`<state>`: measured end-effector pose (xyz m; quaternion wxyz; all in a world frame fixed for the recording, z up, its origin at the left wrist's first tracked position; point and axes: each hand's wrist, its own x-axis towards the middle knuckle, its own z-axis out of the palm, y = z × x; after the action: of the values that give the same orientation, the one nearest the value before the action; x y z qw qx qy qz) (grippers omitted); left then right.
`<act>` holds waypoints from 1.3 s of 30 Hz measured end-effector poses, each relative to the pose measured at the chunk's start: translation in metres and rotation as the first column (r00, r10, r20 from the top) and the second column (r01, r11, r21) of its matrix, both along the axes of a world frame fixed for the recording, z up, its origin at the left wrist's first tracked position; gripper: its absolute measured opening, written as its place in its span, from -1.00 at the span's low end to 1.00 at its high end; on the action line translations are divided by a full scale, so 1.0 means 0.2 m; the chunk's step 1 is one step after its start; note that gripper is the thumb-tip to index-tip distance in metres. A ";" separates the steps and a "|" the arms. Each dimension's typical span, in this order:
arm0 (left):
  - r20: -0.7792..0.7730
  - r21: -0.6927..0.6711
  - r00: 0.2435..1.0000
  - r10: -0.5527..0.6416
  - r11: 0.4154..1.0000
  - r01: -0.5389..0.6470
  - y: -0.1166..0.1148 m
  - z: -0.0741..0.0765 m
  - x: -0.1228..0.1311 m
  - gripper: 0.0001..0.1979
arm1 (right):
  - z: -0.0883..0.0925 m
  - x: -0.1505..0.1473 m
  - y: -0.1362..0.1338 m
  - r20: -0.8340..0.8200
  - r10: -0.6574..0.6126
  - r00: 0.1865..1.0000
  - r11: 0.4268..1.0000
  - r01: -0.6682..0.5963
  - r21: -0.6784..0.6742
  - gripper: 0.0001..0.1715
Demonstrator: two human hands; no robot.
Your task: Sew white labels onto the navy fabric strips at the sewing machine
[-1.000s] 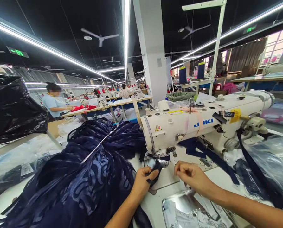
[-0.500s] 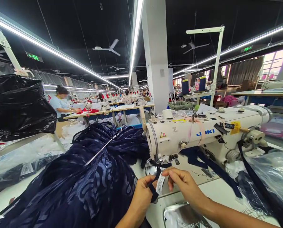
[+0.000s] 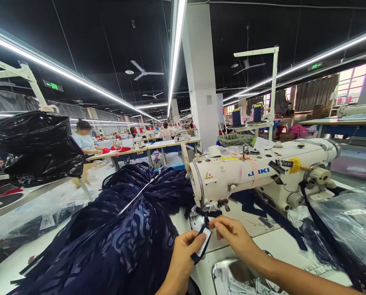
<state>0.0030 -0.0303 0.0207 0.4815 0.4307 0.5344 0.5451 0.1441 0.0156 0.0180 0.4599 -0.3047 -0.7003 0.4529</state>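
In front of the sewing machine (image 3: 232,176), my left hand (image 3: 183,254) pinches a looped navy fabric band (image 3: 198,256). Its thumb lies on a white printed label (image 3: 205,237) placed along the band. My right hand (image 3: 235,235) has thumb and forefinger pinched together at the band's upper end, just below the needle area; the exact grip is partly hidden. To the left spreads a large bundle of sheer navy fabric pieces (image 3: 139,233), tied with a white strip (image 3: 133,200).
A metal tray (image 3: 218,272) holding white printed labels sits in front of my right forearm. Navy strips (image 3: 281,221) and clear plastic bags (image 3: 348,221) lie at right. A black plastic bag (image 3: 38,147) hangs at left. Another person (image 3: 84,139) works at a far table.
The label now lies along the band under my left thumb, where both hands held it before. My right fingers have moved off the label to the band's upper end. The view has shifted slightly.
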 end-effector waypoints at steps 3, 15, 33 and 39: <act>-0.017 0.019 1.000 -0.001 1.000 0.001 -0.01 0.00 0.00 -0.60 | -0.01 -0.02 0.03 -0.022 0.102 0.995 0.983 -0.104 -0.151 -0.68; -0.021 0.011 0.999 -0.043 0.999 0.043 0.05 -0.05 -0.03 -0.56 | -0.03 -0.07 0.05 -0.059 0.055 0.997 0.984 -0.064 -0.164 -0.78; -0.952 0.266 0.000 0.306 0.828 0.494 0.20 -0.04 -0.06 -0.80 | -0.02 0.45 0.48 0.753 -0.608 0.254 0.787 0.061 0.614 -0.82; -0.841 0.149 -0.313 0.442 0.745 0.650 0.33 -0.15 -0.01 -0.81 | -0.08 0.44 0.55 0.734 -0.663 0.150 0.741 -0.010 0.671 -0.74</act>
<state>0.0011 0.0364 -0.0088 -0.2862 0.8653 0.4092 0.0435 0.2319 0.1264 0.0030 0.0865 -0.5263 -0.8296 -0.1652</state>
